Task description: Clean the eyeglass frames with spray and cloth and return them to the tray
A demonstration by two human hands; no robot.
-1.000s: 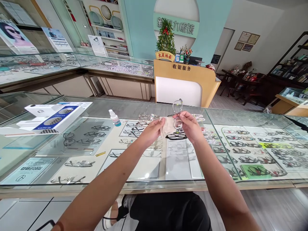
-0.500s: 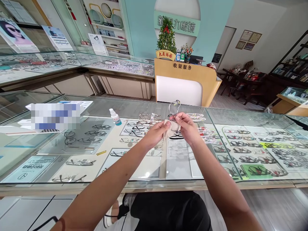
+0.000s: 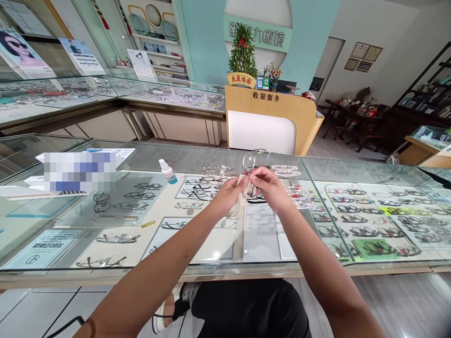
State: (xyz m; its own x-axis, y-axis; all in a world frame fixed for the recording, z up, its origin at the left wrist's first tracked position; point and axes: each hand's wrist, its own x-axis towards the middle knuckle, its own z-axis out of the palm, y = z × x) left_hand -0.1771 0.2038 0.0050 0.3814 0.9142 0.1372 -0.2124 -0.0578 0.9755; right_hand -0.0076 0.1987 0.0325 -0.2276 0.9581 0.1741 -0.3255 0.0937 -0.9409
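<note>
glass display counter (image 3: 225,272), spray bottle (image 3: 168,172) standing left of the hands. left hand (image 3: 229,193) pinches beige cloth (image 3: 241,196); right hand (image 3: 270,187) pinches eyeglasses (image 3: 249,162) between both, above the glass. wiping looks under way, eyeglasses not set down yet; lens cleanliness can't be told.

A spray bottle (image 3: 168,172) stood on the glass counter (image 3: 246,270). To the right of the bottle, the left hand (image 3: 229,191) pinched a pale cloth (image 3: 242,191), and the right hand (image 3: 269,185) held a pair of glasses (image 3: 249,162) close against it, one lens up above the fingers. Left of the bottle lay a partly blurred box (image 3: 81,171); nearer than the bottle, a short yellow stick (image 3: 148,224). Beyond the bottle and to its right stood a cash desk (image 3: 271,98), topped by a leafy plant (image 3: 243,56).
</note>
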